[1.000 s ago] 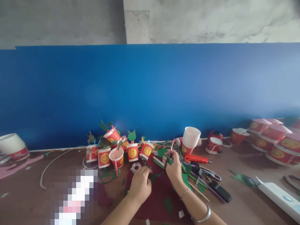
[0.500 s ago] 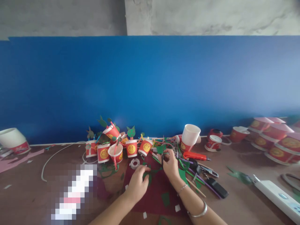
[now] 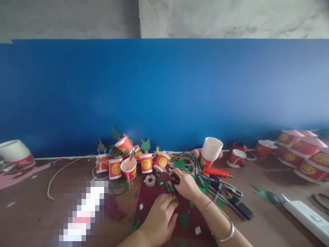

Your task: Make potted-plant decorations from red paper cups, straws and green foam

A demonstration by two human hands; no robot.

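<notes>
My right hand (image 3: 187, 185) is closed around the black handles of a pair of scissors (image 3: 174, 180), above a dark red sheet (image 3: 154, 195). The blades are mostly hard to make out. My left hand (image 3: 161, 216) lies palm down on the sheet, fingers stretched forward and thumb apart. A bit of green paper shows by its fingertips; whether they press on it is hidden. Green paper scraps (image 3: 184, 219) lie about both hands. A roll of clear tape (image 3: 149, 180) lies just beyond my left hand.
Small red-and-white paper cups (image 3: 146, 163) with green paper cutouts stand behind. Stacked white cups (image 3: 212, 149), an orange utility knife (image 3: 217, 172) and keys with a black fob (image 3: 241, 207) lie rightward. A white power strip (image 3: 304, 214) and red cups (image 3: 312, 166) are far right.
My left hand has moved nearer me and slightly right, its fingers now flatter on the sheet. My right hand has come down a little with the scissors, which have turned leftward.
</notes>
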